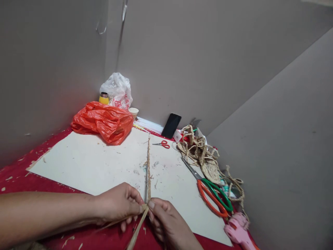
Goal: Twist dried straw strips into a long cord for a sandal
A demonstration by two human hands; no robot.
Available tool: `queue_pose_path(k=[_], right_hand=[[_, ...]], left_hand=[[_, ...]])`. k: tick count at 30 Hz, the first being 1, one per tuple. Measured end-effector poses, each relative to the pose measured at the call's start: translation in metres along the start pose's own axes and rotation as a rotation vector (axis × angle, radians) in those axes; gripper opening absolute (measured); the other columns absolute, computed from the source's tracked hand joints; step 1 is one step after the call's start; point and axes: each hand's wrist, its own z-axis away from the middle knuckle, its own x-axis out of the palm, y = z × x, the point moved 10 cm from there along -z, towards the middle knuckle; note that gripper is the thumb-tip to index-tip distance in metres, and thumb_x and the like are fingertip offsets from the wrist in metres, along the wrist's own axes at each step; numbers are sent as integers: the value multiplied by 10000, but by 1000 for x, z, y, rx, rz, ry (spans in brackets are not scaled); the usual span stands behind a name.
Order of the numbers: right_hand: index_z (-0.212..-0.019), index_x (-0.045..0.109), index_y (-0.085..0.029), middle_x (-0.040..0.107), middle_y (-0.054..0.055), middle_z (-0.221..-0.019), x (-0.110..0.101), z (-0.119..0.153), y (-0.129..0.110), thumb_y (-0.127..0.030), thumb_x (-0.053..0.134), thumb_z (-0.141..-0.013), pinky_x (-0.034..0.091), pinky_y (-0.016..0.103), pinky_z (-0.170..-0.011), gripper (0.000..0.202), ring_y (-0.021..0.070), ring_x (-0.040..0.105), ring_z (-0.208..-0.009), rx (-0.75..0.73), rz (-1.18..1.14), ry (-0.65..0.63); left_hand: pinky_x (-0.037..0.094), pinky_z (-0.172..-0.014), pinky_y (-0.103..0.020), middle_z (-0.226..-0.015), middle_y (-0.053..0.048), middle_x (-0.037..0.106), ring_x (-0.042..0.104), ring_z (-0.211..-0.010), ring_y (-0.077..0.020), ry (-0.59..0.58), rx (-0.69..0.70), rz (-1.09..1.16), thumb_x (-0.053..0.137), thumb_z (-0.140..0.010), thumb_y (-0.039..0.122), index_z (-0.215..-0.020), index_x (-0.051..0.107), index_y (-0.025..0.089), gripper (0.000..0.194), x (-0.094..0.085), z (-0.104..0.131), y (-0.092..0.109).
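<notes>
A thin tan braid (148,166) of plant fibre runs away from me across the white board (99,166), its near end between my hands. My left hand (121,205) pinches one flat fibre strand that trails off to the left under the wrist. My right hand (168,220) is closed at the end of the braid, thumb and forefinger pressed on it where the strands part. Another loose strand (137,229) hangs down towards me between the hands. The right hand's lower fingers are partly hidden.
Large scissors (212,194) with red and green handles lie right, beyond a pink tool (239,231). Braided rope (205,156) is heaped behind them. Small red scissors (162,144), a phone (171,125), a paper cup (133,111) and a red plastic bag (104,121) are farther back, near grey walls.
</notes>
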Motion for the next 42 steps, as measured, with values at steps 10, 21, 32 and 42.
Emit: queue_pose_path(k=[10, 21, 32, 42], right_hand=[[-589, 497, -159, 338, -62, -479, -8, -1, -8, -541, 578, -783, 159, 210, -423, 436, 61, 230, -437, -120, 272, 205], [-626, 446, -200, 191, -128, -406, 25, 0, 2, -587, 664, -669, 66, 201, -354, 447, 36, 95, -362, -51, -105, 264], [-584, 380, -191, 211, -139, -407, 39, 3, 5, -470, 709, -659, 25, 178, -348, 438, 6, 75, -364, -51, -212, 176], [-681, 435, -181, 200, -151, -411, 30, 3, 0, -452, 709, -704, 26, 170, -342, 386, 0, 58, -343, -74, -192, 73]], left_hand=[[295, -389, -186, -485, 34, 525, 392, -390, -63, 129, 106, -198, 560, -651, 258, -638, 623, 128, 145, -17, 3, 18], [255, -419, -182, -516, 80, 420, 350, -455, -68, 255, 138, -304, 506, -702, 187, -755, 456, 176, 73, -14, 28, 32], [328, -517, -222, -661, 1, 538, 481, -567, -126, 331, 318, -819, 472, -713, 176, -837, 462, 188, 125, 0, 46, 39], [376, -548, -233, -646, 7, 565, 510, -578, -131, 283, 288, -542, 472, -715, 284, -874, 550, 174, 208, -19, 39, 57]])
